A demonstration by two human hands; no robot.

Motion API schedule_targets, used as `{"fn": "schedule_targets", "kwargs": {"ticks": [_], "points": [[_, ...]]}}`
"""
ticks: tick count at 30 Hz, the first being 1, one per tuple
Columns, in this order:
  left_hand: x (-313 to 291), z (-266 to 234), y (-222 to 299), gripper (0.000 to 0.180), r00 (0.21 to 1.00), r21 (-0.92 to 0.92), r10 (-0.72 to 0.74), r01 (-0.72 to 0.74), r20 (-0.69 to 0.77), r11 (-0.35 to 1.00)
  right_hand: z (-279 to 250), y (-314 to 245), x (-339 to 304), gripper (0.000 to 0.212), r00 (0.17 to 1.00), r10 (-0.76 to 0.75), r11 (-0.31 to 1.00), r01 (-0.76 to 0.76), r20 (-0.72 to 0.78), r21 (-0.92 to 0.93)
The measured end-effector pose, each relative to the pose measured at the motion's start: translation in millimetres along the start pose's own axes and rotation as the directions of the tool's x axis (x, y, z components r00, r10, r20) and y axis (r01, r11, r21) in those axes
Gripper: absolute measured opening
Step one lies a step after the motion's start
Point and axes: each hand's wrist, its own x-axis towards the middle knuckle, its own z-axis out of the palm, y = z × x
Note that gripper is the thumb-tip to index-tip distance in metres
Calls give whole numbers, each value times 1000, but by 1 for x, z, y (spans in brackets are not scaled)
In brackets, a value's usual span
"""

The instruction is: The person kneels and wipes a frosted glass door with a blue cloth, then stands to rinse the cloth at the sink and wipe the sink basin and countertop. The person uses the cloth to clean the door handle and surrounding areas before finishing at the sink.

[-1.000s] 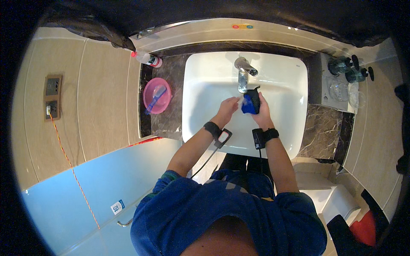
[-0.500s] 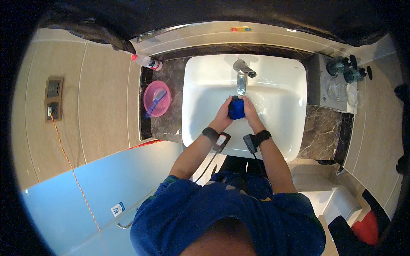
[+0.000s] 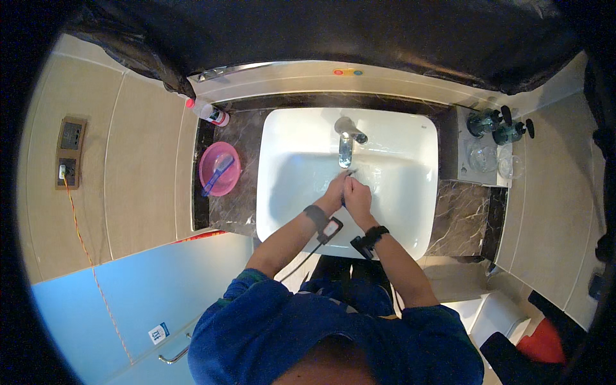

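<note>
My left hand (image 3: 333,194) and my right hand (image 3: 358,196) are pressed together over the white washbasin (image 3: 289,122), just below the spout of the chrome faucet (image 3: 346,138). Between them they grip a small dark blue and black bundle (image 3: 344,201), which looks like cloth. Most of it is hidden by my fingers, with only a dark sliver showing. The fingers of both hands are closed. Water seems to fall from the spout onto my hands. Each wrist wears a black strap with a small device.
Left of the basin, a pink bowl (image 3: 204,168) holds a blue-handled brush (image 3: 219,174). Behind it lies a red-capped bottle (image 3: 210,113). To the right, a grey box (image 3: 467,154) carries glass pump bottles (image 3: 507,133) and clear glass dishes (image 3: 481,156). Dark marble counter (image 3: 465,208) surrounds the basin.
My hands have come together, and my right hand now covers most of the blue bundle that showed between them. The whole view has shifted slightly.
</note>
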Motion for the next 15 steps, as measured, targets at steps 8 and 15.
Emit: {"fn": "schedule_targets", "kwargs": {"ticks": [8,15], "points": [[-18,-10,21,54,985,-13,-143,142,-99,990,28,7,6,37,994,29,1000,-29,103,-5],[-11,6,23,41,988,-209,-43,74,149,975,31,31,45,28,978,147,898,-195,148,395]]}}
